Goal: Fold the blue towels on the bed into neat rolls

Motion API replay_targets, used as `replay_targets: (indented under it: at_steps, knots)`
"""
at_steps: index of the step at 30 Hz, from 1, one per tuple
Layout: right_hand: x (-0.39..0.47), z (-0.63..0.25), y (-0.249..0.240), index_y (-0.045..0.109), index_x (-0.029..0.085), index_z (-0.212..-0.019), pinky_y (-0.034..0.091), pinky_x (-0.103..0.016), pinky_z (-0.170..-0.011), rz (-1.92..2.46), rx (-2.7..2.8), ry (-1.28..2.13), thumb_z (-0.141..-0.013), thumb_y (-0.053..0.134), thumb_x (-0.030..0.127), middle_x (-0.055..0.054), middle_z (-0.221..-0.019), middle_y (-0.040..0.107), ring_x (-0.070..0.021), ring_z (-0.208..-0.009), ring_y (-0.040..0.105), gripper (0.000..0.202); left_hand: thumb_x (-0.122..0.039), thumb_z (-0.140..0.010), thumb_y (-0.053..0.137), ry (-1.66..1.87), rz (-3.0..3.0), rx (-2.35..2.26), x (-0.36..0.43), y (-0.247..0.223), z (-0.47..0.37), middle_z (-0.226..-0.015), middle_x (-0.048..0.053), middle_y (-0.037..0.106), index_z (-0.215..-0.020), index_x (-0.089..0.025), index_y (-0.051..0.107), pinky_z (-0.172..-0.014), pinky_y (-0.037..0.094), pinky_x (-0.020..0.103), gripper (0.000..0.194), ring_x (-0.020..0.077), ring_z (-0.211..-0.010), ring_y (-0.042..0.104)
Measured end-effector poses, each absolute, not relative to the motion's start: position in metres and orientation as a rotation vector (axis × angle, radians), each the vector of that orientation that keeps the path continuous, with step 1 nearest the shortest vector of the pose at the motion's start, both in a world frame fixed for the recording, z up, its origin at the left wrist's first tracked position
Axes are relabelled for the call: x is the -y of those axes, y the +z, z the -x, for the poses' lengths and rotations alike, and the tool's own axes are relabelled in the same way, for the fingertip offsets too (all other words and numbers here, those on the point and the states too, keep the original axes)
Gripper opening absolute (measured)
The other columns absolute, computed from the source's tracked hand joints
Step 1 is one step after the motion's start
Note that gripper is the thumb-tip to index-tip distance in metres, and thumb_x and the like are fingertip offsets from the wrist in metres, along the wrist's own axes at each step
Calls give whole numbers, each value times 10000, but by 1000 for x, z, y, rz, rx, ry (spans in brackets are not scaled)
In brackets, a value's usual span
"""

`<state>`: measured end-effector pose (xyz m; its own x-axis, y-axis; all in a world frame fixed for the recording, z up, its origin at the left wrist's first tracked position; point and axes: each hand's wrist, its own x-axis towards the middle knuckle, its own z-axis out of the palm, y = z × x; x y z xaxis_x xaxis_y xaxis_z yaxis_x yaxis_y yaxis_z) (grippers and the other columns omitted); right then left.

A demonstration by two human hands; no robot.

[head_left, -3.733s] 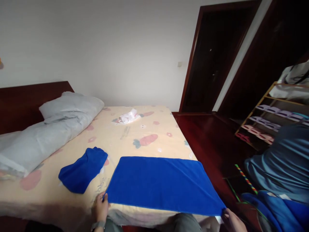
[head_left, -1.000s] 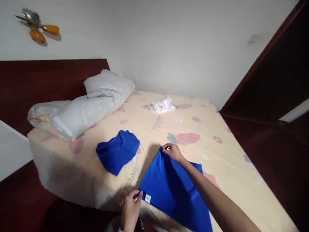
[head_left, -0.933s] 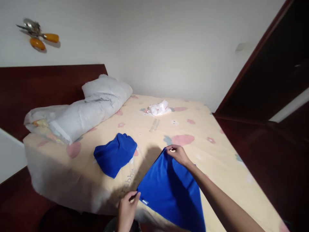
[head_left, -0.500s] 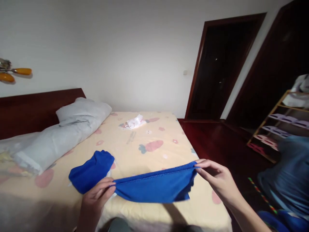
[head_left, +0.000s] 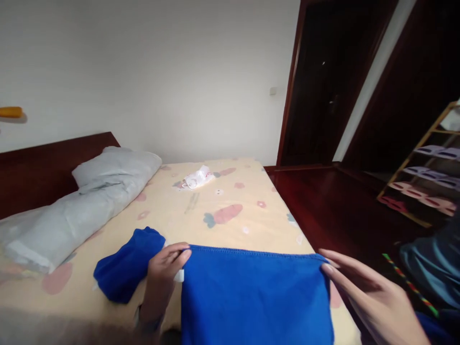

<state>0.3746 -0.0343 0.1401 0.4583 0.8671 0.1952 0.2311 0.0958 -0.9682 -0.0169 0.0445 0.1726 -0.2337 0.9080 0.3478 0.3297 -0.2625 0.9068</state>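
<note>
A blue cloth (head_left: 257, 297) with a stitched top hem is stretched between my hands and hangs down past the lower edge of the view. My left hand (head_left: 166, 265) pinches its upper left corner between thumb and fingers. At the upper right corner, my right hand (head_left: 370, 287) holds the hem in the same kind of pinch. A small white tag (head_left: 179, 276) shows beside the cloth's left edge. Behind my left hand, a second blue cloth (head_left: 129, 263) lies bunched on the bed (head_left: 194, 215).
A grey quilt or pillow (head_left: 97, 196) lies along the headboard (head_left: 50, 167). Farther back on the bed is a crumpled white item (head_left: 199, 177). On the right stand a slipper rack (head_left: 419, 191) and dark blue fabric (head_left: 434, 268), with a dark door (head_left: 334, 86) behind.
The blue cloth has swung from a nearly flat, folded-looking strip to hanging down with its broad face showing. Both hands have moved a little right, and the view has shifted right.
</note>
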Motion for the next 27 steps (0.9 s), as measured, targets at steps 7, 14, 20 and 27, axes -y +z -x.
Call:
replay_targets:
  at_steps: [7,14,20,27]
  knots:
    - [-137,-376,43,731,153,-1031,562,-405,-939,1461,1061,628,-707,745,590,-139,-1078,743,-289,-1012,702,544,-412,-783,721,1215,-1474,-1391,-218,57,-26,-1053,135,725,-1037,-120,630,-870,531,307,397,221,-1008,685]
    - [-111,-356,-67,647,211,-1096,548,-370,-882,1812,1134,771,-777,586,590,-127,-1062,740,-292,-1007,705,500,-448,-831,619,977,-1524,-1720,-160,-50,-7,-724,36,650,-723,-186,608,-746,474,306,284,198,-747,625]
    - [31,-339,-107,680,289,-865,553,-403,-845,2018,1129,855,-773,536,678,-56,-934,766,-311,-942,714,426,-552,-911,501,658,-1915,-1898,-26,-89,17,-636,6,576,-777,-227,604,-627,421,283,366,189,-620,585]
    - [30,-325,-99,517,315,-613,549,-441,-725,1973,1298,712,-750,481,626,-43,-670,693,-325,-729,697,342,-517,-939,387,671,-2036,-1859,-24,-88,12,-646,34,595,-651,-232,522,-639,441,294,427,192,-632,585]
